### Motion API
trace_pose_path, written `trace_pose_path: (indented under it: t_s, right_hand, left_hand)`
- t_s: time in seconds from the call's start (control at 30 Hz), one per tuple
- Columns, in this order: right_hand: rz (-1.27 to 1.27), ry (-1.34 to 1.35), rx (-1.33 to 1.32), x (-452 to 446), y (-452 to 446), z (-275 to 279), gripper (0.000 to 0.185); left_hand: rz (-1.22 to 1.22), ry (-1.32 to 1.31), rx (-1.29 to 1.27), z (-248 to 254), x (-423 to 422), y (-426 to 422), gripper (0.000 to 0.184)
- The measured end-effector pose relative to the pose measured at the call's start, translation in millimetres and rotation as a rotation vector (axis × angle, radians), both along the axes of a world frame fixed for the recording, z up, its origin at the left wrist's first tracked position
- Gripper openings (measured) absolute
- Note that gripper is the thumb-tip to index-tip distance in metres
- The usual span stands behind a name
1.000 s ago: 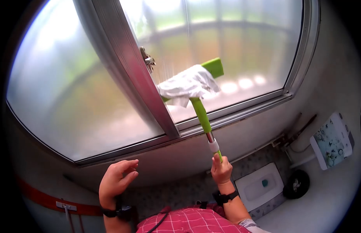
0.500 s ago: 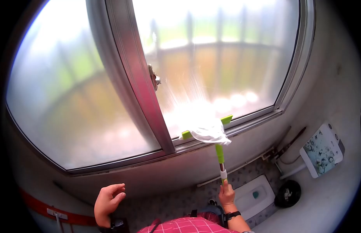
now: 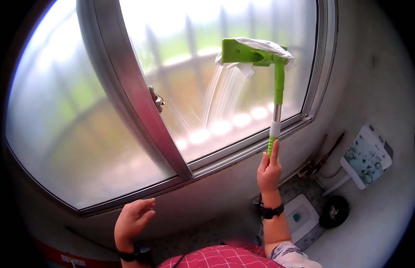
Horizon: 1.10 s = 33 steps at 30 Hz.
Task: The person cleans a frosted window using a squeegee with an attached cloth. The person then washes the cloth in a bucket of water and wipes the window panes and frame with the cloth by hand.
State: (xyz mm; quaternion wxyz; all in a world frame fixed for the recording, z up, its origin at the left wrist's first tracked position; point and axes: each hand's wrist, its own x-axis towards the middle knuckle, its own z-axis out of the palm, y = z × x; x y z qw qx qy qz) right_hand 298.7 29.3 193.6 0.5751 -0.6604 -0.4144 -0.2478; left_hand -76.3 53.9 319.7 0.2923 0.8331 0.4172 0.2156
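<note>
The room is a small, dim washroom with a grey wall [image 3: 372, 89], lit by a broad frosted glass pane [image 3: 172, 53] set in a silver metal frame [image 3: 122, 76]. Low on the right I can make out a white rectangular squat toilet [image 3: 311, 210] and a round black bin [image 3: 329, 219].

In front of that pane, high and towards its right side, is a green plastic wiper with a flat oblong head [image 3: 241, 52]. A limp white cloth [image 3: 266, 44] is draped about the head, and pale streaks mark the glass below; whether the cloth is pressing on the pane, I can't tell from here. The person's right hand [image 3: 269, 172] has its fingers wrapped around the ribbed green grip below the white collar, the index finger stretched up along it. The left hand [image 3: 132, 221] hangs well apart from the wiper, holding nothing, its fingers loosely curled.

I'd judge the wiper light but top-heavy, its plastic and metal shaft stiff, the cloth soft and apt to slip or bunch if damp. The ribbed grip looks the surest hold; a second hand would suit the metal shaft above the collar.
</note>
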Motion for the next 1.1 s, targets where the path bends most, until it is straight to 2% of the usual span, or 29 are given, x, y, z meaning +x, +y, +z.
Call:
trace_pose_path:
  t_s: [0.13, 0.2, 0.33, 0.47, 0.53, 0.6, 0.7, 0.8, 0.87, 0.9, 0.93, 1.0, 1.03, 1.07, 1.1]
  right_hand:
    - [0.018, -0.024, -0.026, 18.4, -18.0, -11.2, 0.057]
    - [-0.008, 0.013, -0.148, 16.9, -39.8, -52.3, 0.058]
    - [-0.059, 0.106, -0.341, 6.7, -91.4, -140.7, 0.057]
    - [-0.116, 0.079, -0.45, 28.0, -103.0, -160.0, 0.055]
    - [-0.135, 0.07, -0.461, 36.7, -98.5, -150.0, 0.055]
    - [-0.104, 0.026, -0.325, 48.3, -89.6, -133.3, 0.054]
    - [-0.063, 0.08, -0.267, 63.4, -71.1, -85.1, 0.053]
    - [-0.014, 0.039, -0.176, 81.1, -45.7, -36.6, 0.051]
    - [-0.003, -0.064, 0.016, 91.8, -31.1, -14.5, 0.049]
    - [0.019, 0.023, -0.009, 90.9, -31.7, -7.0, 0.049]
    - [0.052, 0.107, -0.034, 89.8, -31.6, 0.4, 0.049]
    - [-0.013, -0.058, 0.079, 91.9, -26.0, -6.7, 0.048]
    - [0.129, 0.107, 0.119, 77.4, -32.0, -4.8, 0.049]
    - [0.149, 0.054, 0.178, 74.8, -32.4, -15.3, 0.052]
    - [0.255, 0.182, 0.2, 64.6, -37.3, -18.5, 0.054]
  left_hand:
    - [0.034, -0.023, 0.002, -16.5, -21.5, -3.2, 0.033]
    - [0.162, -0.055, -0.098, -29.1, -33.0, -7.6, 0.033]
    - [0.227, -0.066, -0.21, -47.4, -39.2, -13.6, 0.032]
    - [0.169, -0.007, -0.191, -55.2, -20.7, -2.7, 0.032]
    - [0.119, 0.028, -0.142, -51.2, -2.6, 5.3, 0.032]
    - [0.085, 0.057, -0.091, -42.9, 21.6, 11.9, 0.031]
    - [-0.018, 0.019, -0.06, -34.9, 50.9, 14.0, 0.032]
    - [-0.013, -0.004, -0.061, -30.1, 63.7, 13.4, 0.032]
    - [0.019, -0.012, -0.067, -33.4, 61.4, 15.1, 0.033]
    - [0.027, -0.027, -0.09, -35.6, 58.3, 15.8, 0.033]
    - [0.044, -0.044, -0.11, -37.2, 53.7, 16.5, 0.033]
    - [0.094, -0.087, -0.098, -38.4, 45.5, 12.3, 0.034]
    - [0.105, -0.124, -0.069, -41.1, 38.7, 9.2, 0.034]
    - [0.143, -0.103, -0.064, -44.9, 29.8, 5.0, 0.034]
    - [0.168, -0.105, -0.011, -49.1, 23.0, 0.9, 0.034]
